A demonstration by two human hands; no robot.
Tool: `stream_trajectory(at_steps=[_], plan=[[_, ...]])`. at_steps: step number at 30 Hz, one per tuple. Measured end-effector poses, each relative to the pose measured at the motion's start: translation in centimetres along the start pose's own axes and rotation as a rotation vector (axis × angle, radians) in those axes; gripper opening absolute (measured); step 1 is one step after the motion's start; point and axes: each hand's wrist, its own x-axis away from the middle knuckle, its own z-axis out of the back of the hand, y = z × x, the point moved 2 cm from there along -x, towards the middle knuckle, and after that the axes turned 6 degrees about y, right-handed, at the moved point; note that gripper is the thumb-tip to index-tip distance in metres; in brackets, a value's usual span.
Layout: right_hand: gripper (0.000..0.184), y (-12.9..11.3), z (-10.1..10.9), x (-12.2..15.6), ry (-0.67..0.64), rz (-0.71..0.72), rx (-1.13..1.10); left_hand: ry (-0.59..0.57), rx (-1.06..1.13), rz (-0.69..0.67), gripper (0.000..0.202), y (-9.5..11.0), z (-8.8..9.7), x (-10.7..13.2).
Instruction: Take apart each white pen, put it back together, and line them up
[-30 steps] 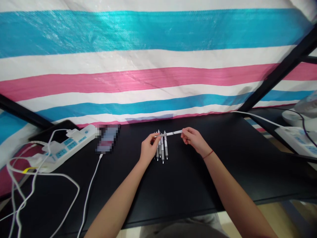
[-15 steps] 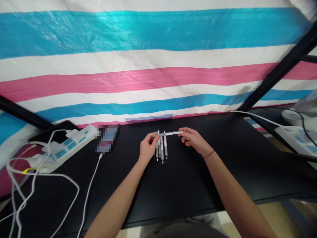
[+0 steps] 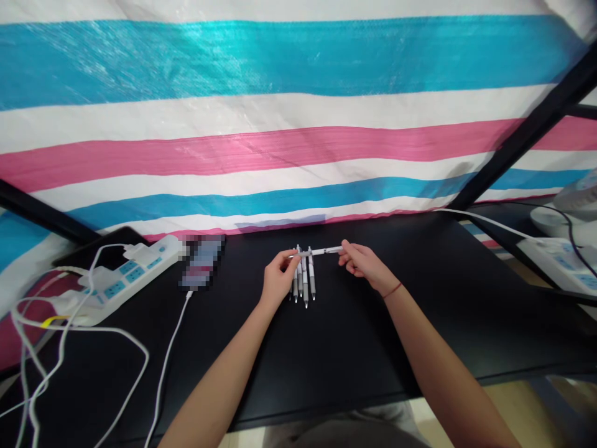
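Note:
A white and grey pen is held level between both hands, a little above the black table. My left hand pinches its left end and my right hand pinches its right end. Under the held pen, a row of several similar pens lies side by side on the table, tips toward me. A red string circles my right wrist.
A white power strip with tangled white cables lies at the left. A phone sits beside it with a cable plugged in. Another power strip and a white device are at the right. A striped tarp hangs behind the table.
The pen stays held between both hands; my right hand shifted its fingers slightly along the right end. Nothing else moved.

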Motion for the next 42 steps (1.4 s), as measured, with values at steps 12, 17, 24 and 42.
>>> stream_trajectory(at_steps=[12, 17, 24, 42], plan=[[0.036, -0.3, 0.1, 0.2, -0.019, 0.022, -0.002, -0.024, -0.031, -0.006, 0.031, 0.3, 0.0, 0.1], [0.031, -0.5, 0.1, 0.2, -0.033, 0.104, -0.077, -0.029, -0.009, 0.000, 0.032, 0.3, 0.0, 0.1], [0.030, -0.8, 0.0, 0.4, -0.023, 0.164, -0.051, -0.021, 0.018, 0.006, 0.031, 0.0, 0.0, 0.0], [0.040, -0.7, 2.6, -0.7, 0.268, 0.215, -0.167, 0.083, 0.193, 0.071, 0.036, -0.4, 0.3, -0.6]])
